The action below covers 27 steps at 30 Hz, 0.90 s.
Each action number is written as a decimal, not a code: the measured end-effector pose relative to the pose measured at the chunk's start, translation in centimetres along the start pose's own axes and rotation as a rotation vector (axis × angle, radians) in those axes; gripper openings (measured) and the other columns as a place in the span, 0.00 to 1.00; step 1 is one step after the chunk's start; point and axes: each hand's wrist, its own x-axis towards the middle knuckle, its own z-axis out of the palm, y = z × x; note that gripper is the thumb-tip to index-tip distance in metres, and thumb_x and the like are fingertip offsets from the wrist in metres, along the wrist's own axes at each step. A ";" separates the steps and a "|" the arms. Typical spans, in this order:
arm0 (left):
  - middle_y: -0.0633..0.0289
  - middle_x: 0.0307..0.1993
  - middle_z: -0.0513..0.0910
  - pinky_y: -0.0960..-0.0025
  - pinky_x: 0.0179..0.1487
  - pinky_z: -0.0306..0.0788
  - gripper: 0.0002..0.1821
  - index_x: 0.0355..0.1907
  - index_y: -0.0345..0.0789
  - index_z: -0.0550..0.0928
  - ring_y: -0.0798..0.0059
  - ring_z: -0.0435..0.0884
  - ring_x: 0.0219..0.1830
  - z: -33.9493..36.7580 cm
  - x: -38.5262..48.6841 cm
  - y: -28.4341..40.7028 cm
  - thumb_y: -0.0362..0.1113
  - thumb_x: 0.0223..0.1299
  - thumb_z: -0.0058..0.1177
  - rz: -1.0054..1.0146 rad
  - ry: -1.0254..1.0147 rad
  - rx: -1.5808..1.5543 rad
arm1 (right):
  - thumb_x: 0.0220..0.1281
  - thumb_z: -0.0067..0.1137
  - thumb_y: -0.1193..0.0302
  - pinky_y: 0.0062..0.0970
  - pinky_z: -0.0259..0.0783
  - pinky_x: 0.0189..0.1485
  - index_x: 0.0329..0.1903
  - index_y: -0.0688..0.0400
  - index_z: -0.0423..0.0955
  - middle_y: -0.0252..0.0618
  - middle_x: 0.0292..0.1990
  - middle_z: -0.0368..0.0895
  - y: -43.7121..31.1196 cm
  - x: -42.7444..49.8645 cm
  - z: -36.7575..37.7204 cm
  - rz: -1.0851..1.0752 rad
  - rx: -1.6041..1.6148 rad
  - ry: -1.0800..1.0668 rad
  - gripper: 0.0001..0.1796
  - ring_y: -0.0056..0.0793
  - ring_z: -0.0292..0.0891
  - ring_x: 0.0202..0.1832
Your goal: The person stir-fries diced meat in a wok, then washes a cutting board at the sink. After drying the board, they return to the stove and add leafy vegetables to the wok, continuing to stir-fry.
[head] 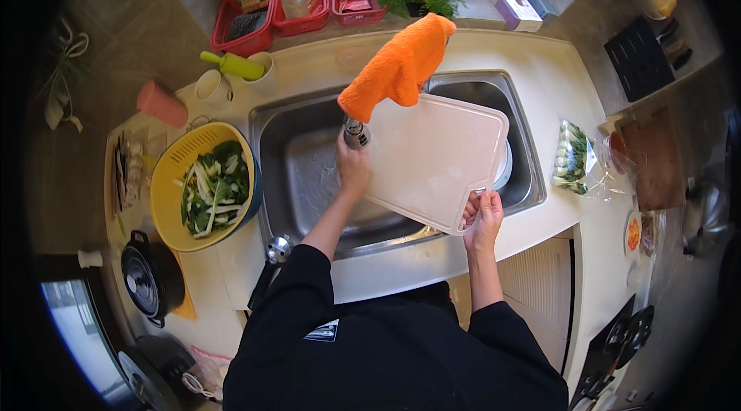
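Note:
A white plastic cutting board (434, 162) is held tilted above the double stainless steel sink (312, 139). My right hand (485, 217) grips the corner with the cut-out handle, fingers through the opening. At the board's opposite edge is my left hand (353, 171), fingers mostly hidden behind the board and the faucet spout (355, 134). An orange cloth (399, 66) drapes over the faucet and hangs just over the board's top edge. Behind the board's right side, part of a white bowl (505, 168) shows in the smaller basin.
Left of the sink stands a yellow colander (168, 202) of leafy greens, near a black lidded pot (151, 281). Cups (213, 88) and red baskets (243, 20) line the back. Packaged greens (572, 156) lie on the right counter, near a wooden board (651, 162).

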 end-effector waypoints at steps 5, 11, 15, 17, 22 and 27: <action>0.35 0.65 0.56 0.49 0.70 0.48 0.30 0.65 0.30 0.61 0.40 0.49 0.70 0.3 0.7 0.5 0.41 0.64 0.45 0.253 -0.155 -0.090 | 0.68 0.53 0.63 0.14 0.62 0.23 0.34 0.55 0.66 0.37 0.29 0.77 -1.8 -0.4 -0.1 -0.015 -0.206 0.038 0.10 0.16 0.67 0.22; 0.38 0.69 0.51 0.48 0.71 0.45 0.32 0.69 0.31 0.55 0.45 0.49 0.71 0.2 2.6 0.2 0.42 0.66 0.42 0.305 -0.271 0.149 | 0.69 0.52 0.66 0.14 0.60 0.21 0.33 0.57 0.63 0.34 0.26 0.73 -2.2 -1.0 0.6 0.033 -0.274 0.034 0.11 0.14 0.63 0.20; 0.36 0.68 0.50 0.31 0.64 0.50 0.30 0.68 0.42 0.58 0.41 0.44 0.72 0.6 0.9 -0.9 0.46 0.65 0.44 0.314 -0.283 0.045 | 0.69 0.51 0.68 0.14 0.61 0.21 0.33 0.57 0.63 0.34 0.25 0.73 -2.3 -0.6 1.3 0.093 -0.274 0.056 0.10 0.15 0.63 0.20; 0.38 0.68 0.51 0.32 0.65 0.48 0.30 0.69 0.42 0.57 0.42 0.45 0.72 -1.2 0.8 0.2 0.46 0.66 0.41 0.277 -0.439 0.000 | 0.70 0.50 0.68 0.14 0.62 0.21 0.33 0.57 0.63 0.34 0.25 0.73 -1.9 -0.2 0.2 0.117 -0.247 0.045 0.10 0.15 0.63 0.20; 0.45 0.71 0.51 0.37 0.69 0.42 0.33 0.70 0.34 0.53 0.48 0.48 0.73 -4.2 1.0 2.2 0.47 0.68 0.37 0.088 -0.548 0.236 | 0.70 0.49 0.69 0.14 0.58 0.18 0.33 0.57 0.63 0.31 0.22 0.68 -2.6 -0.1 1.8 0.132 -0.294 0.102 0.09 0.13 0.60 0.18; 0.41 0.71 0.49 0.45 0.72 0.38 0.37 0.71 0.32 0.50 0.48 0.41 0.74 -3.6 3.7 0.0 0.51 0.67 0.38 -0.113 -0.514 0.016 | 0.70 0.49 0.70 0.14 0.56 0.17 0.33 0.59 0.63 0.31 0.22 0.67 -2.0 0.8 2.1 0.194 -0.213 -0.006 0.09 0.13 0.56 0.17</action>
